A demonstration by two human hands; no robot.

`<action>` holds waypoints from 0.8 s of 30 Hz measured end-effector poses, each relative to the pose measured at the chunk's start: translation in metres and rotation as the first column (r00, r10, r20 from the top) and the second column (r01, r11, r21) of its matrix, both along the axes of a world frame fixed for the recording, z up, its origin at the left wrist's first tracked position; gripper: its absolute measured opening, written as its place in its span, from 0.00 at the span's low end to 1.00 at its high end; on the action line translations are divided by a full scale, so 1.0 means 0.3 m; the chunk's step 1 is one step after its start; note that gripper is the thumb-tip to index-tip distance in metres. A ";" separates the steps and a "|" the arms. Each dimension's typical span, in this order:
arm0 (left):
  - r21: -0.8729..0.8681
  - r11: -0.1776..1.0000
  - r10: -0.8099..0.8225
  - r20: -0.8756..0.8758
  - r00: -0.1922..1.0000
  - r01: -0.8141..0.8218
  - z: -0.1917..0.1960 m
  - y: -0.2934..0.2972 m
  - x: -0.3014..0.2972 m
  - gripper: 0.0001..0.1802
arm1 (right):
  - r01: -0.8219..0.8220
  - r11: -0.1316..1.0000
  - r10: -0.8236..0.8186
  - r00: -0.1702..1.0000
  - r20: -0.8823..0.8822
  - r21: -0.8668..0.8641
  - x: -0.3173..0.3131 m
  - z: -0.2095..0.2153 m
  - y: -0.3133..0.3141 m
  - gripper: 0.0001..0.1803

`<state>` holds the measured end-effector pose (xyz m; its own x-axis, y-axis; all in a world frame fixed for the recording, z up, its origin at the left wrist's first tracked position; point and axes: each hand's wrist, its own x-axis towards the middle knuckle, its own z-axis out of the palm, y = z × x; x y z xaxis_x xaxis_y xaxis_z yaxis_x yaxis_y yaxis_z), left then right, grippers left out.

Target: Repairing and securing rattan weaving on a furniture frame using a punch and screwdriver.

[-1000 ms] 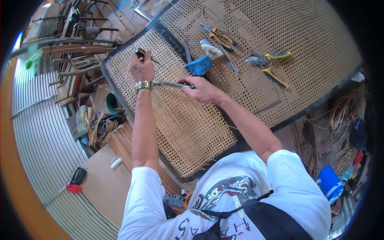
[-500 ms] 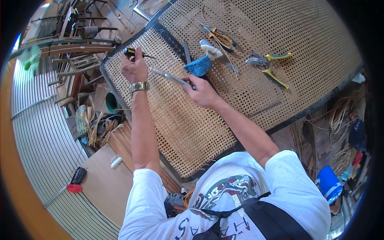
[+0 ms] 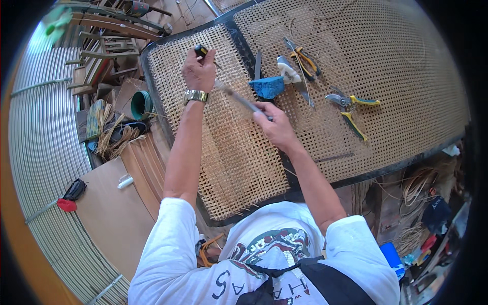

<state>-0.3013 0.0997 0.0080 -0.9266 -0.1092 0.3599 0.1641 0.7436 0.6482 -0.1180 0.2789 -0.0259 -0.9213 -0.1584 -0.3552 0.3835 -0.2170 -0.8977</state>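
Gripping one awl [image 3: 239,96], right hand [image 3: 274,124]; left hand [image 3: 199,71] one black-handled tool [image 3: 201,50].

Bare cane panel [image 3: 239,162] is lying open below the right hand [image 3: 274,127] and left hand [image 3: 199,71]. Just beyond the right hand, a blue block [image 3: 268,87], a knife [image 3: 257,65], pliers [image 3: 305,58] and yellow-handled pruners [image 3: 351,109] are crowding the way. Farther right the weave is lying open.

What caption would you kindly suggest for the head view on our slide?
Left hand gripping a black-handled tool and right hand holding a thin metal rod over a woven cane panel.
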 end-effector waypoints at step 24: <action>0.095 0.991 -0.095 0.055 0.994 0.090 0.027 -0.019 0.081 0.12 | 0.221 0.974 -0.221 0.975 0.003 0.042 0.065 -0.001 0.078 0.18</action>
